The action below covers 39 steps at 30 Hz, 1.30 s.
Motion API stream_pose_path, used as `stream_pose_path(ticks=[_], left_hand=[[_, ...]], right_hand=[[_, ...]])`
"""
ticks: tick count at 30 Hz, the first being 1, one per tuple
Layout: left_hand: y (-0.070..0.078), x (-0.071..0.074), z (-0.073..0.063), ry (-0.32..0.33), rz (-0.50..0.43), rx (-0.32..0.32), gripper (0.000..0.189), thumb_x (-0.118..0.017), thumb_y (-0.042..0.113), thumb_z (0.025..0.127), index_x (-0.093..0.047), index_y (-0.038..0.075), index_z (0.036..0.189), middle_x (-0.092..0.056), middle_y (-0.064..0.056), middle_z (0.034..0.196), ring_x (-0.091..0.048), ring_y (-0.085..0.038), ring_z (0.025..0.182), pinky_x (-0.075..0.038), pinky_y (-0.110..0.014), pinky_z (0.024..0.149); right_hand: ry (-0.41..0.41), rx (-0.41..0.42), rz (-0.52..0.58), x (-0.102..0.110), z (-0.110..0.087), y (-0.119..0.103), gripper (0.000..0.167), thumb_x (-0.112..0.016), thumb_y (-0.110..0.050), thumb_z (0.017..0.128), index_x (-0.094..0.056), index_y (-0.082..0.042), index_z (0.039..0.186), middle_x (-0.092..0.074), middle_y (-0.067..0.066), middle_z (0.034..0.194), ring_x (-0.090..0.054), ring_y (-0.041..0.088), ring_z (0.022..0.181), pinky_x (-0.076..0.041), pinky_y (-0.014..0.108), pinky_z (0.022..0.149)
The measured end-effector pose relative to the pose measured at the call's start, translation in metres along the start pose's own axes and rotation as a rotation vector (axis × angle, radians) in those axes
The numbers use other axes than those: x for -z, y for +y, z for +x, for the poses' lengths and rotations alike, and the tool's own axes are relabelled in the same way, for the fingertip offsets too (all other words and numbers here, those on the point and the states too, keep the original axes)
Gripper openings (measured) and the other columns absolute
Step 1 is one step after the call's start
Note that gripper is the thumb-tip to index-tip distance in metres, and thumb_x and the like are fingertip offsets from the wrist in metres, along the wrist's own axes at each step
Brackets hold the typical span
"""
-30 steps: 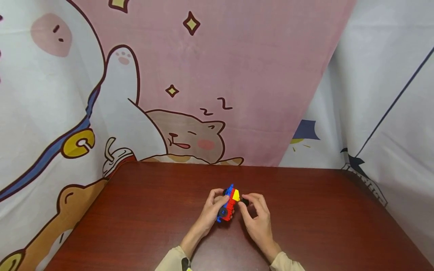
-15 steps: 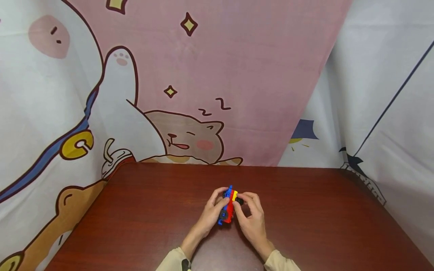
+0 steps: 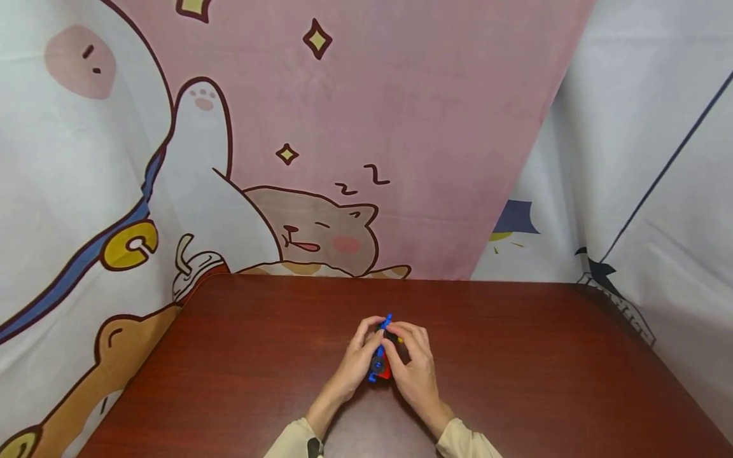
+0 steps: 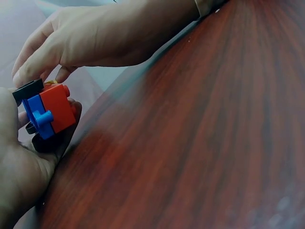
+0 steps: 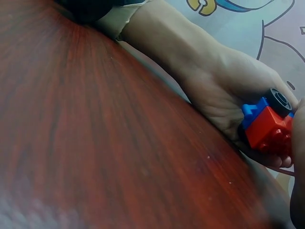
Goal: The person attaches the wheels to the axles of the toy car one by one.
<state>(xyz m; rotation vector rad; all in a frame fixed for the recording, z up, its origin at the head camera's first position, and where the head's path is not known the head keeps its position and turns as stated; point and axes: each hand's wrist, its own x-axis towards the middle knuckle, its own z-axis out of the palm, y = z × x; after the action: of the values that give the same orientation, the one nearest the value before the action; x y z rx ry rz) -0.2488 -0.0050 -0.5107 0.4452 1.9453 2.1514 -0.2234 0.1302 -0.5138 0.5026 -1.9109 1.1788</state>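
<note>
A small toy car of building bricks has a blue base, red bricks and black wheels. My left hand grips it from the left, thumb along its side. The left wrist view shows the car's end with a blue peg. My right hand pinches a black wheel against the far part of the car; its fingers hide most of that wheel. Only a bit of the yellow brick shows beneath them. Another wheel sits on the car's near end in the right wrist view.
Both hands are over a dark red-brown wooden table. A cloth backdrop with cartoon animals hangs behind the table's far edge and along its sides.
My right hand has moved left with the black wheel, from beside the car to against it, and now covers the yellow brick. My left hand has kept its grip, nearly still.
</note>
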Motion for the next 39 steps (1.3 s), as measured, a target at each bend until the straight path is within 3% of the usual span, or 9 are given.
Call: stream_pose_path(ticks=[7,15,21,26,32,39], left_hand=[[-0.0028,0.0008,-0.0010,0.024,0.035,-0.006,0.035,-0.047,0.030,0.106,-0.048,0.012,0.136,-0.060,-0.008,0.124,-0.059,-0.009,0.105,-0.047,-0.022,0.088],[-0.0032,-0.0040,0.0001,0.013,0.005,-0.036,0.030,-0.050,0.021,0.105,-0.048,0.004,0.131,-0.057,-0.010,0.129,-0.057,-0.007,0.111,-0.046,-0.019,0.092],[0.0004,-0.0038,0.0005,0.001,0.063,-0.019,0.035,-0.046,0.026,0.106,-0.054,0.010,0.137,-0.058,-0.011,0.134,-0.056,-0.009,0.112,-0.045,-0.019,0.094],[0.0026,-0.0020,-0.0015,0.000,0.089,0.022,0.039,-0.045,0.032,0.105,-0.056,0.012,0.138,-0.062,-0.012,0.129,-0.058,-0.009,0.102,-0.046,-0.021,0.089],[0.0043,-0.0037,-0.0037,-0.005,0.094,-0.018,0.038,-0.056,0.023,0.101,-0.055,0.007,0.135,-0.064,-0.017,0.123,-0.059,-0.010,0.100,-0.048,-0.021,0.086],[0.0055,-0.0042,-0.0053,0.022,0.153,-0.040,0.029,-0.058,0.026,0.100,-0.061,0.012,0.125,-0.065,-0.009,0.116,-0.058,-0.009,0.099,-0.046,-0.022,0.085]], right_hand=[[0.011,0.007,0.012,-0.0014,-0.0015,0.0010,0.031,-0.078,0.003,0.081,-0.070,-0.003,0.110,-0.068,0.010,0.114,-0.055,0.022,0.108,-0.040,0.016,0.096],[0.031,0.022,0.032,0.0012,-0.0018,0.0032,0.032,-0.078,0.005,0.079,-0.070,-0.006,0.108,-0.068,0.011,0.114,-0.055,0.021,0.108,-0.041,0.015,0.098],[0.018,0.027,0.014,0.0017,0.0002,0.0033,0.032,-0.079,0.004,0.079,-0.070,-0.006,0.108,-0.068,0.009,0.111,-0.056,0.021,0.106,-0.041,0.015,0.097],[-0.004,-0.007,-0.008,0.0015,-0.0013,0.0027,0.035,-0.080,0.002,0.078,-0.068,-0.006,0.110,-0.067,0.005,0.108,-0.055,0.019,0.103,-0.041,0.016,0.092],[-0.043,-0.073,-0.022,0.0007,-0.0038,0.0031,0.033,-0.076,0.004,0.081,-0.067,-0.004,0.111,-0.065,0.006,0.107,-0.052,0.019,0.103,-0.041,0.019,0.089],[-0.071,-0.020,-0.055,0.0010,-0.0035,0.0016,0.036,-0.075,0.006,0.079,-0.068,-0.004,0.113,-0.065,0.004,0.105,-0.052,0.018,0.099,-0.041,0.019,0.085]])
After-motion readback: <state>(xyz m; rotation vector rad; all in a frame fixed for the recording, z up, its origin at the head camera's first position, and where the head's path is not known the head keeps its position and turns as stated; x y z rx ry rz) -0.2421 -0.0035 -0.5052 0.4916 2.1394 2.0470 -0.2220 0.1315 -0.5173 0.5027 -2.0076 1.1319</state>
